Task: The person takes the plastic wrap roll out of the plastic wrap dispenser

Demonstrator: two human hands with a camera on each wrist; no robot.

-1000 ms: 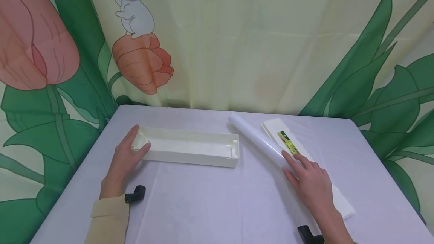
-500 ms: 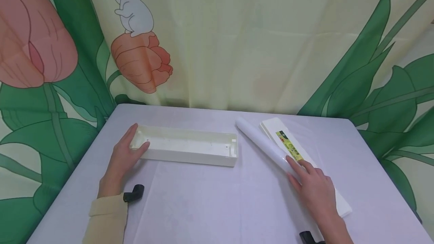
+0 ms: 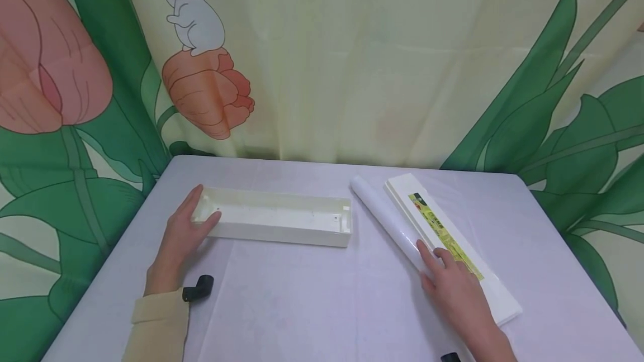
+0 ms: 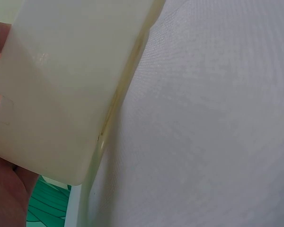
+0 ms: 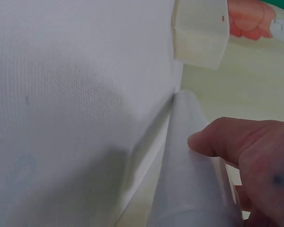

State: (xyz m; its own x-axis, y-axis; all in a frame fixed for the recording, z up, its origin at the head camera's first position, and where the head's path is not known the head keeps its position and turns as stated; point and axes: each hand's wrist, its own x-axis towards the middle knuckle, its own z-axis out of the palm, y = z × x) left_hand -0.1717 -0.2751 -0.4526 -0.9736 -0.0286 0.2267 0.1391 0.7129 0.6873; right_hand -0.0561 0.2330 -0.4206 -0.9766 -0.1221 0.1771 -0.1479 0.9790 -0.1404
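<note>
Cream plastic forms the long open tray [image 3: 275,218] lying across the lilac table [image 3: 312,306] in the head view. The left hand [image 3: 181,239] holds the tray's left end, thumb on the near wall and fingers laid along the end wall. To the right, a white roll [image 3: 387,219] lies at a slant, just beside a flat white lid [image 3: 453,244] that carries a yellow-green label. The right hand [image 3: 453,286] rests on the near part of the roll with fingers nearly straight, fingertips reaching over onto the lid's label. A flower-print curtain [image 3: 352,60] hangs behind the table.

From the left wrist, the tray [image 4: 61,90] fills the upper left, its wall pressed against the hand [image 4: 4,189], with the table cloth [image 4: 208,123] beside it.

From the right wrist, the thumb [image 5: 227,137] presses on the roll [image 5: 189,175], which lies on the cloth [image 5: 75,104]; whether the other fingers curl around it cannot be told here. 1 end of the tray [image 5: 201,33] shows at the top.
</note>
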